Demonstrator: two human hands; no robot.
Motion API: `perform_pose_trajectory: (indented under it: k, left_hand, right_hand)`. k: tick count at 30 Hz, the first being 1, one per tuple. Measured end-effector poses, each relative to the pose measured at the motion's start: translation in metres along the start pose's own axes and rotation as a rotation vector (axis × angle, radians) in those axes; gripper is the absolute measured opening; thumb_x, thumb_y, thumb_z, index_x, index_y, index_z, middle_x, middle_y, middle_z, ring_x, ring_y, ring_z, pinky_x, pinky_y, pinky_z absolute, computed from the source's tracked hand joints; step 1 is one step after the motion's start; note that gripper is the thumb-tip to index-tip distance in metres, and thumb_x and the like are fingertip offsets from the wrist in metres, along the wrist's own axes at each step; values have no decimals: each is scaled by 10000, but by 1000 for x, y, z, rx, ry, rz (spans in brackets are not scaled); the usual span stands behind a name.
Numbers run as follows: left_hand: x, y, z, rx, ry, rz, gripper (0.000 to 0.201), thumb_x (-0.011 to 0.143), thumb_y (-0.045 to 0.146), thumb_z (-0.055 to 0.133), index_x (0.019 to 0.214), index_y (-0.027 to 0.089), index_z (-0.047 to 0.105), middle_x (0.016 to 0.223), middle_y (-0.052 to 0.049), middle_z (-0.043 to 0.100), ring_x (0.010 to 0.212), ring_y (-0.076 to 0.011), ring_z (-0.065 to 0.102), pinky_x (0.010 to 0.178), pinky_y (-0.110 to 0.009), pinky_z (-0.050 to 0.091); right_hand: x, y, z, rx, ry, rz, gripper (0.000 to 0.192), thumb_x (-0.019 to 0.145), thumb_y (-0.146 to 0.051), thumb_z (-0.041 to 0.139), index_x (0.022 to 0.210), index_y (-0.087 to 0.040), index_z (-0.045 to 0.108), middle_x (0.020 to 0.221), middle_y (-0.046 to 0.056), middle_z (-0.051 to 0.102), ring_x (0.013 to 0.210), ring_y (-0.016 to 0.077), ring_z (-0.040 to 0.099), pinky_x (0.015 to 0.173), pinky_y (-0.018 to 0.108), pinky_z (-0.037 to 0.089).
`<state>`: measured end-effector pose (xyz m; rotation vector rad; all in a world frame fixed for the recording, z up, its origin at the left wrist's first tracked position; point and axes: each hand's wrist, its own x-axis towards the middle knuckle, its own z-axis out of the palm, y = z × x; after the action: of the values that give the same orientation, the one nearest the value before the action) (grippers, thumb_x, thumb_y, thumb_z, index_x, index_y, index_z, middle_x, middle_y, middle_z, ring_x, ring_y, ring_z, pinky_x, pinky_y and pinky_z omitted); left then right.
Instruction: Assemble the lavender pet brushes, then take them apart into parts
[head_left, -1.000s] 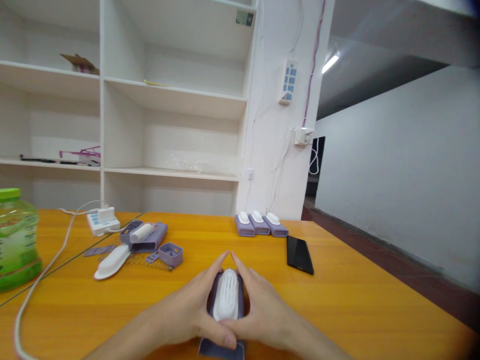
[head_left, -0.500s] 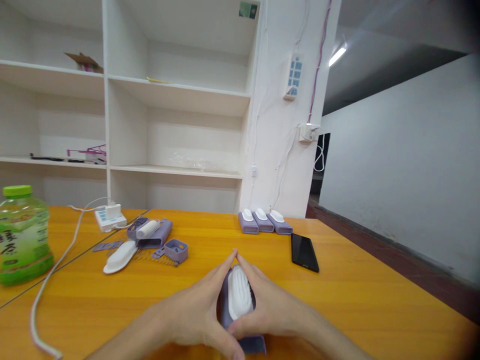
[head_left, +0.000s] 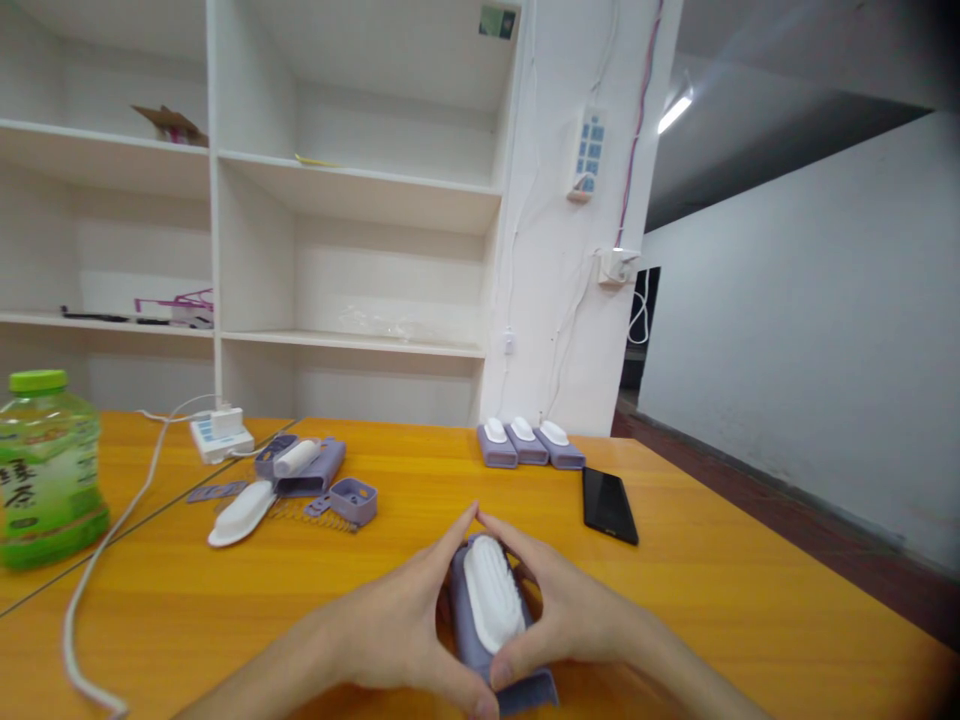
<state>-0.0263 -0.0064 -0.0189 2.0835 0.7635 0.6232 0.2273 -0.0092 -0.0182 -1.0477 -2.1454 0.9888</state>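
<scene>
In front of me on the table lies a pale purple plastic case with a white oval cap on its upper face. My left hand curves along the case's left side, its thumb at the near end. Round the right side bends my right hand, with its thumb against the top of the case just below the cap. Both sets of fingertips meet beyond the far end. The fingers under and behind the case are partly hidden.
Three similar purple cases with white caps stand at the back, beside a black phone. Loose purple parts and a white oval piece lie left. A green-capped jar, power strip and white cable are further left.
The case and its cap have shifted slightly right and turned between my hands, so more of the case shows. My right hand has moved a little to the right.
</scene>
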Motion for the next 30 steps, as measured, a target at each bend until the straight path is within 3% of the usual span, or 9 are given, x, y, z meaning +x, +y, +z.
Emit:
perform_pose_trajectory:
  k: [6, 11, 23, 30]
  left_hand:
    - [1, 6, 14, 148, 115, -98, 1485, 506, 567, 932, 1620, 244, 5, 1682, -136, 169, 1518, -380, 225, 1242, -534, 188]
    - [2, 10, 21, 251, 224, -94, 1349, 595, 628, 857, 1623, 225, 83, 1642, -146, 292, 1480, -369, 327, 1217, -509, 282]
    - [6, -5, 14, 302, 244, -69, 1291, 577, 683, 845, 1594, 189, 222, 1570, -182, 412, 1399, -414, 419, 1166, -537, 343]
    - [9, -2, 14, 257, 298, 35, 952, 613, 553, 880, 1409, 248, 457, 1386, -92, 605, 1210, -358, 585, 1024, -457, 475]
  right_hand:
    - [0, -9, -1, -142, 24, -10, 1272, 566, -535, 924, 1593, -230, 238, 1587, 145, 379, 1393, 380, 423, 1181, 536, 308]
    - [-2, -16, 4, -204, -6, -77, 1096, 741, -508, 824, 1603, -248, 198, 1620, 114, 335, 1453, 345, 364, 1213, 502, 275]
    - [-2, -20, 8, -301, -71, -133, 928, 895, -488, 680, 1611, -236, 146, 1674, 95, 195, 1524, 287, 230, 1258, 457, 197]
    - [-1, -24, 6, -340, -122, -106, 888, 949, -539, 589, 1617, -205, 109, 1684, 98, 131, 1544, 292, 150, 1267, 464, 166]
